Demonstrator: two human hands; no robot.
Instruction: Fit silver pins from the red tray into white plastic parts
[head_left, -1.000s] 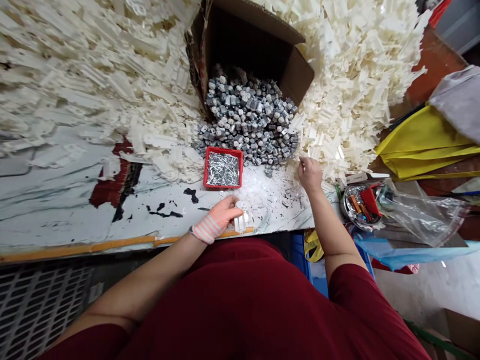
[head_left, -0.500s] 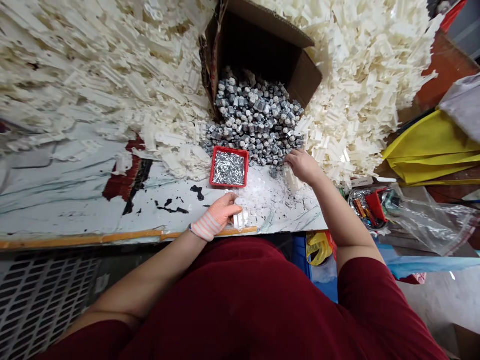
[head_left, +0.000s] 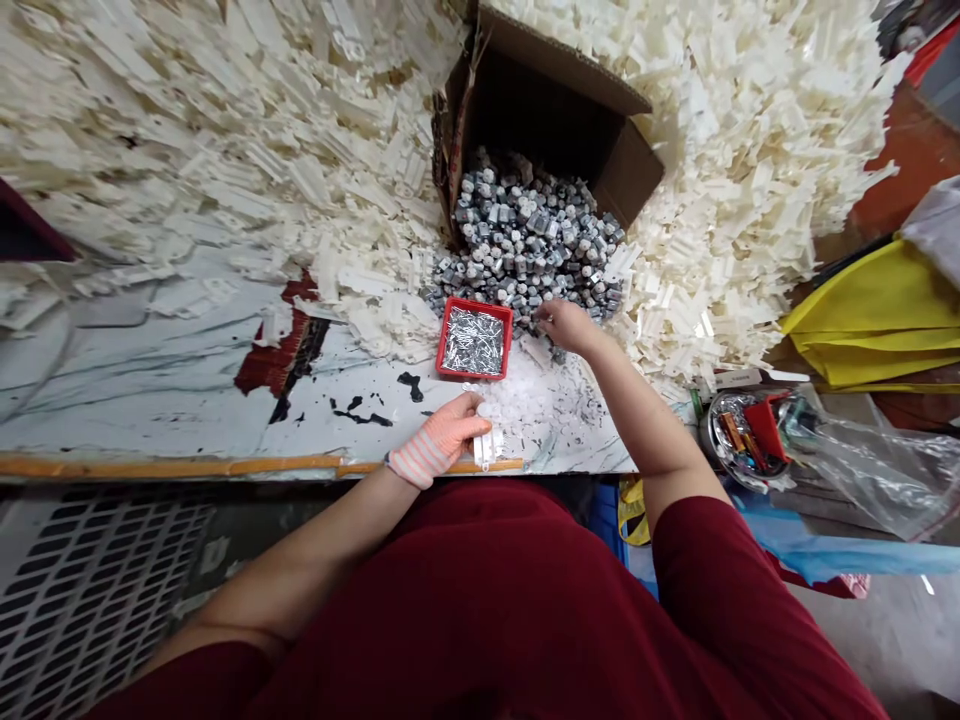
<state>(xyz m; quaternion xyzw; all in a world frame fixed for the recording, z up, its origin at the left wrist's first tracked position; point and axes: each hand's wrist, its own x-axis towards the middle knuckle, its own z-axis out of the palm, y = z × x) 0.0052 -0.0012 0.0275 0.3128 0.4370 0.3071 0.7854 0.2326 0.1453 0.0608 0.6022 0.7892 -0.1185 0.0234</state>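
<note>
Left hand (head_left: 450,432) at front edge of spattered bench (head_left: 172,400), fingers closed on white plastic clips (head_left: 486,448). Right hand (head_left: 568,328) curled at foot of grey metal nut pile (head_left: 532,240), grip unclear. Red tray (head_left: 475,304) of steel pins (head_left: 472,340) just left of it. Tipped cardboard box (head_left: 630,170) upper centre, cream plastic parts (head_left: 750,200) heaped around.
</note>
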